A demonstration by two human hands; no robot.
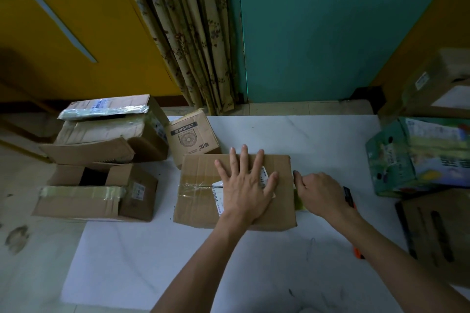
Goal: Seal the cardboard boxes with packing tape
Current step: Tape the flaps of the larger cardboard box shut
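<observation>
In the head view, a white table (152, 262) carries a closed cardboard box (198, 211) in the middle. A strip of clear tape (193, 187) runs along the left part of its top seam, and a white label (218, 201) is stuck on the top.

The left hand (245, 183) lies flat on this box, its fingers straight and spread, and covers part of the label. The right hand (320, 193) is at the right edge of the box with its fingers curled. A yellowish piece (299, 199) shows just under it, against the side of the box. I cannot tell if the hand grips this piece.

A black and orange knife (349, 197) lies on the table, partly hidden behind the right forearm.

A small box with a fan picture (193, 137) stands just behind the middle box and is closed.

At the left table edge is an open box (137, 195) with its flaps apart. Its inside is dark, so nothing in it can be seen. Behind it is a larger box (150, 142) with loose flaps, and its contents are hidden.

On the right stand a green printed box (396, 160) and a brown box (437, 236), both closed.
</observation>
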